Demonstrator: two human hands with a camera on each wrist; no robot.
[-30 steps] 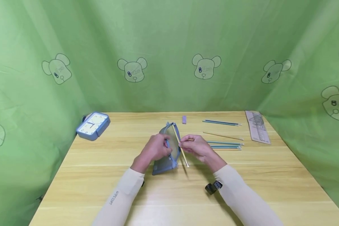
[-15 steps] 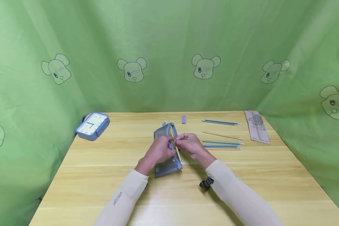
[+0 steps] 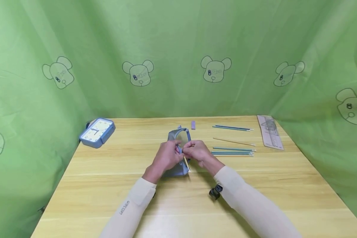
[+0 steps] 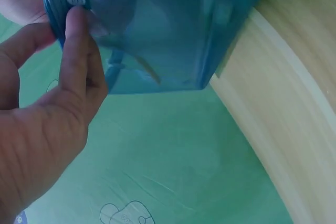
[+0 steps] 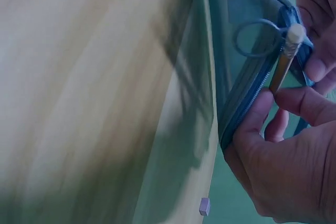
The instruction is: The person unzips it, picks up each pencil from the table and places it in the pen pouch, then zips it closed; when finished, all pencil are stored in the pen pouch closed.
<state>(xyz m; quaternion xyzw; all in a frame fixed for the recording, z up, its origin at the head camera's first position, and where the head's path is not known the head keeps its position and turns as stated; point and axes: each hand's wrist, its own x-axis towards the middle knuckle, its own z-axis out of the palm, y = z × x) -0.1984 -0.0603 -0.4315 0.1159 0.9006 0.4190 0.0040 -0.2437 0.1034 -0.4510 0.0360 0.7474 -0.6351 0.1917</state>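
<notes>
A blue see-through zip pencil case (image 3: 175, 172) stands on the table between my hands, its zip mouth spread apart. My left hand (image 3: 167, 155) grips one edge of the mouth; in the left wrist view, thumb and fingers (image 4: 77, 51) pinch the case near a round badge. Between the thumb and finger of my right hand (image 3: 200, 153) is a yellow pencil (image 5: 283, 64), slanting at the mouth with its white eraser end outward. Other fingers of that hand touch the opposite zip edge. A ring-shaped zip pull (image 5: 257, 38) hangs by the pencil. The pencil's far end is hidden.
To the right lie another yellow pencil (image 3: 234, 141), several teal pencils (image 3: 232, 153) and two more blue ones (image 3: 233, 128). A ruler set (image 3: 270, 133) lies at the far right, a purple eraser (image 3: 193, 125) behind the case, a blue clock (image 3: 98, 133) at the left.
My right hand has brought the pencil leftward from beside the case to its mouth. The case has tilted toward the left and back, and its mouth gapes again.
</notes>
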